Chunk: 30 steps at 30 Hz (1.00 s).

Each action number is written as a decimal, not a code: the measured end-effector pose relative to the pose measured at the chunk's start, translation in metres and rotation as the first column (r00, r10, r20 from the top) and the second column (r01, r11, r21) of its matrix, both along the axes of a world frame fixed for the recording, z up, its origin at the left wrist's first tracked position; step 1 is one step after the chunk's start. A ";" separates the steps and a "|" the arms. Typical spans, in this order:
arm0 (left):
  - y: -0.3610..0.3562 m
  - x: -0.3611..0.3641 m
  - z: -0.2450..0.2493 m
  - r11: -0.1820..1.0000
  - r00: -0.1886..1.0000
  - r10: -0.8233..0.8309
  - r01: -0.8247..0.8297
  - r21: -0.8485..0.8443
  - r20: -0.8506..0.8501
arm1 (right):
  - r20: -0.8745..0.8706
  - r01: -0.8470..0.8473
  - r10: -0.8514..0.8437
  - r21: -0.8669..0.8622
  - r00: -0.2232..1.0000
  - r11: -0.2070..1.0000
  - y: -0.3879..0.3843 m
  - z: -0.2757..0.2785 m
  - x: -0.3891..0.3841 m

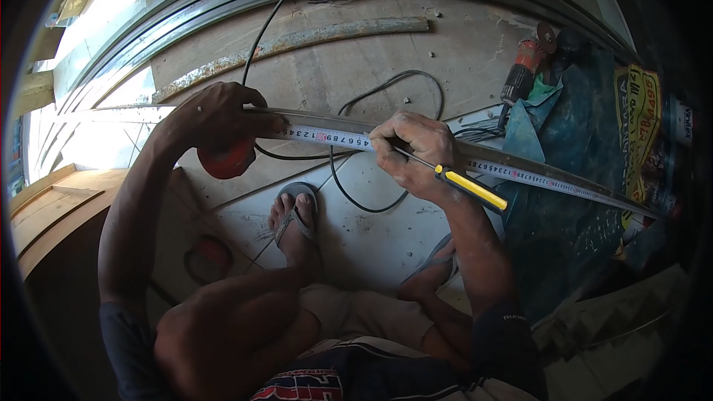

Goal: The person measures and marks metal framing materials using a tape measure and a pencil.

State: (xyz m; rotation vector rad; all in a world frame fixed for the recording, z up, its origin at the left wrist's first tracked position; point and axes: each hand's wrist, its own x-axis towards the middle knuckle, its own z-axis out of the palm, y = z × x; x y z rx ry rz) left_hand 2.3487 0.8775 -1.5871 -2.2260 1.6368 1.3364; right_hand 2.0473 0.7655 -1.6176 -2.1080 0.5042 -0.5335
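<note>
My left hand [217,113] is closed around a red tape measure [226,159], with its fingers at the edge of a long thin metal bar [319,120]. The white tape blade [327,137] is drawn out along the bar toward the right. My right hand [416,150] grips a screwdriver with a yellow and black handle [475,187]. Its thin shaft points left to the bar and tape, and the tip is hidden by my fingers. Both hands are over the bar, in front of my knees.
A red and black angle grinder [526,67] lies at upper right beside a dark green sheet [568,156]. A black cable [438,96] loops across the floor beneath the bar. Behind lies a rusty metal strip [297,39]. A wooden frame [67,204] stands at left.
</note>
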 end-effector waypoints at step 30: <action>-0.001 0.002 0.005 0.984 0.984 -0.102 0.079 -0.159 -0.147 | 0.009 0.011 -0.011 0.016 1.000 1.000 0.002 0.002 0.001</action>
